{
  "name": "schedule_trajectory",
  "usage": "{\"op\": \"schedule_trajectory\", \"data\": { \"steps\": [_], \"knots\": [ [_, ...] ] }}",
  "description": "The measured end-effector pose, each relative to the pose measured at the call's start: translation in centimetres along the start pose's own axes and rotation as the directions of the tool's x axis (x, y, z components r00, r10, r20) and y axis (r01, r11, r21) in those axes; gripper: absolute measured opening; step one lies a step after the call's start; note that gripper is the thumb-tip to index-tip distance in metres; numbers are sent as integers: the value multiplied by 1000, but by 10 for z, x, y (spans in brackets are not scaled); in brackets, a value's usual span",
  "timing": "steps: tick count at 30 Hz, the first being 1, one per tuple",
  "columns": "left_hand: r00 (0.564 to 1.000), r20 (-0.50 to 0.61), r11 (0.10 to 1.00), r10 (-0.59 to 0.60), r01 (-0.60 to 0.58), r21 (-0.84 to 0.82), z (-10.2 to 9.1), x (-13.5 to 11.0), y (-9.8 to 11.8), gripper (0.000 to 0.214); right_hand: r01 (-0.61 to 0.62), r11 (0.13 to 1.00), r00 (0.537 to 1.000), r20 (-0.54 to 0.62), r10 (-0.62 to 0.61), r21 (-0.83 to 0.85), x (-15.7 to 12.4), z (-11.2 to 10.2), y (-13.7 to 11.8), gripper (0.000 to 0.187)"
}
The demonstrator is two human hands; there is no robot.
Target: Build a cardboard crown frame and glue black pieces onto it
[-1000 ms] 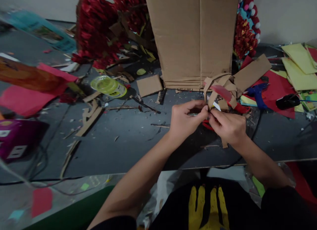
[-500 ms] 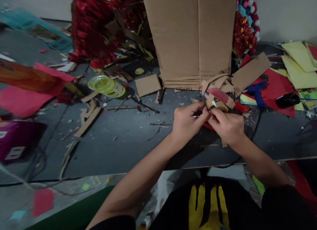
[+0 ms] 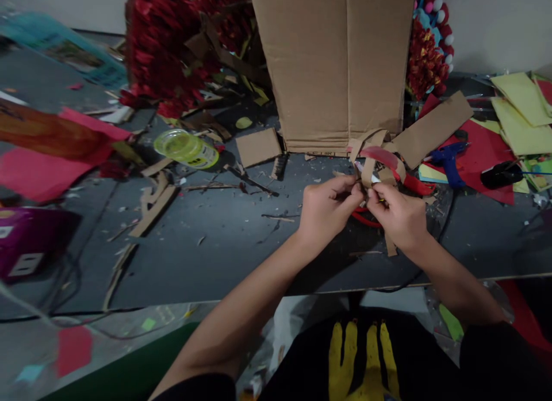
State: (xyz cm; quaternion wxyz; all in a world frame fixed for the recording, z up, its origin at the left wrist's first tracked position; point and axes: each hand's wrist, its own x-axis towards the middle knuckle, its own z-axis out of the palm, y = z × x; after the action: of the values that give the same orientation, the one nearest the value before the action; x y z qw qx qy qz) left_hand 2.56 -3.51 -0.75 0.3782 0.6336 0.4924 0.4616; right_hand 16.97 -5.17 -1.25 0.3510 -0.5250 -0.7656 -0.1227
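Observation:
My left hand [image 3: 326, 210] and my right hand [image 3: 397, 216] meet over the dark table [image 3: 224, 240], fingertips pinched together on a tangle of cardboard strips [image 3: 374, 153] with red paper stuck to it. The strips loop up just beyond my fingers, in front of the tall cardboard box [image 3: 334, 61]. A red piece [image 3: 365, 219] lies under my hands. Both hands are closed on the strips.
Red fringed decorations [image 3: 164, 50] stand at the back left. A yellow-lidded tub [image 3: 186, 149] lies on its side. A blue glue gun [image 3: 448, 159], red and yellow paper sheets [image 3: 517, 110] sit at right. Cardboard scraps [image 3: 153, 202] litter the left; a purple box [image 3: 26, 240] is at far left.
My hands stay joined on the strips; the cardboard loop has shifted and opened a little above my fingers. The view has barely moved.

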Motion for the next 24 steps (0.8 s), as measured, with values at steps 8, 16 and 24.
{"op": "schedule_trajectory", "data": {
  "steps": [8, 16, 24],
  "knots": [
    [998, 37, 992, -50, 54, -116, -1, 4, 0, 19, -35, 999, 999, 31, 34, 38, -1, 2, 4, 26],
    [970, 132, 924, -204, 235, -300, -2, 9, 3, 34, -118, 991, 987, 120, 109, 68, 0, -1, 6, 25],
    [940, 264, 888, -214, 300, -347, -4, 15, -5, 35, -270, 935, 948, 236, 215, 231, 2, -2, 10, 19]
  ]
}}
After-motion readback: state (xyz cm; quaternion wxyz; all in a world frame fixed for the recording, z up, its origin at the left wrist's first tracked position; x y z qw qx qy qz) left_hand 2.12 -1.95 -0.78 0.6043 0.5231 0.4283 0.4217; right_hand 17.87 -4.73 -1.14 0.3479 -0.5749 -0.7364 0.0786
